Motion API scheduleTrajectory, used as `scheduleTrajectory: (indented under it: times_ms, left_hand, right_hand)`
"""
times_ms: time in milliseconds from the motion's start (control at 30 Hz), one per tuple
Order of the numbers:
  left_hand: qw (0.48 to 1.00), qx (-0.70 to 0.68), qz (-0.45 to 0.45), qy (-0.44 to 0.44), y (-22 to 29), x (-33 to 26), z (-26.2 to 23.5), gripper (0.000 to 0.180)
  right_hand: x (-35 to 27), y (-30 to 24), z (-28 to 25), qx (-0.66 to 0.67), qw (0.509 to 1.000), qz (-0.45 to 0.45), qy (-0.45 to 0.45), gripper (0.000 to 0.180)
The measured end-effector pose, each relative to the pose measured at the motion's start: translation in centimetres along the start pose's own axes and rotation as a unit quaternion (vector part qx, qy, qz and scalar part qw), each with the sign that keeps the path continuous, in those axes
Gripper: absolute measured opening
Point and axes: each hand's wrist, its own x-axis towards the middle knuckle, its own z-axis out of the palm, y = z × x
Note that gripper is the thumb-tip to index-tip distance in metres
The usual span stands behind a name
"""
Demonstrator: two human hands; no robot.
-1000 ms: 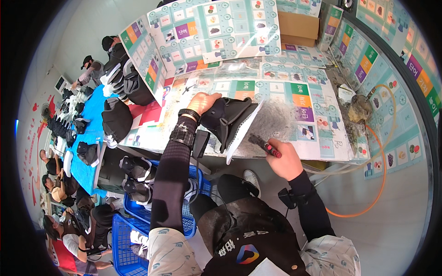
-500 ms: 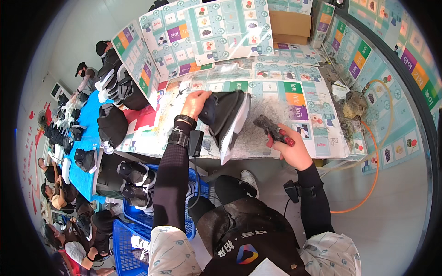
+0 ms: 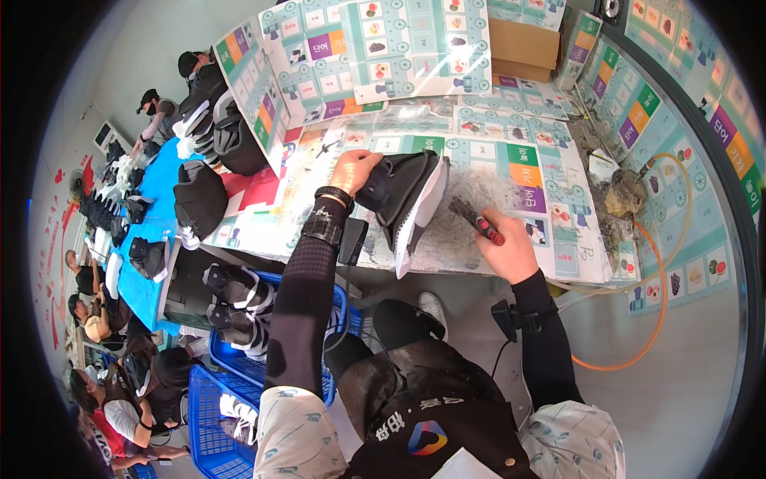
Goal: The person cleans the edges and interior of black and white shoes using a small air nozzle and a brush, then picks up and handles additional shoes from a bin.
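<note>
My left hand [image 3: 352, 172] grips a black shoe with a white sole [image 3: 407, 199] and holds it on its side over the worktable [image 3: 479, 247]. Its sole faces right. Close to the shoe's right side, my right hand [image 3: 511, 251] is closed around a small tool with a red handle and a dark tip [image 3: 477, 221]. The tip points up and left toward the sole. Both forearms wear black sleeves, and the left wrist carries a dark band [image 3: 323, 231].
Colourful printed sheets [image 3: 383, 48] cover the table and its upright back. A cardboard box [image 3: 523, 44] stands behind. Blue crates [image 3: 231, 351] with black shoes sit lower left. An orange hose [image 3: 654, 303] loops at right. Other people [image 3: 104, 319] work along a blue table at left.
My left hand has brought the shoe a little nearer and more upright. My right hand with the tool has shifted right and down, away from the sole.
</note>
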Motion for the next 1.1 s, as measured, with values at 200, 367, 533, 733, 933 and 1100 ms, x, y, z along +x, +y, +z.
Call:
scheduleTrajectory:
  times_ms: [200,367,533,733,933,1100]
  left_hand:
    - [1.000,0.019,0.004,0.003,0.0,-0.1,-0.2,0.030]
    - [0.999,0.040,0.012,0.003,0.6,-1.1,-0.3,0.031]
    - [0.999,0.037,0.017,0.001,0.4,-1.4,-0.7,0.035]
    - [0.999,0.045,0.017,0.000,0.2,-1.6,-0.9,0.036]
    - [0.998,0.048,0.030,0.011,0.0,-1.9,-1.0,0.037]
    - [0.999,0.039,0.019,0.004,0.1,-1.9,-1.0,0.035]
  right_hand:
    - [-0.3,0.0,-0.1,0.031,0.999,0.018,-0.030,0.016]
    - [0.0,0.0,0.1,0.041,0.998,0.035,0.010,0.014]
    - [-0.2,-0.1,0.5,0.023,0.999,0.021,0.018,0.013]
    - [-0.4,-0.5,0.9,0.035,0.999,0.029,0.022,0.014]
    - [-0.5,-1.1,0.8,0.036,0.999,0.035,0.016,0.015]
    - [-0.5,-1.2,0.9,0.036,0.998,0.042,0.022,0.015]
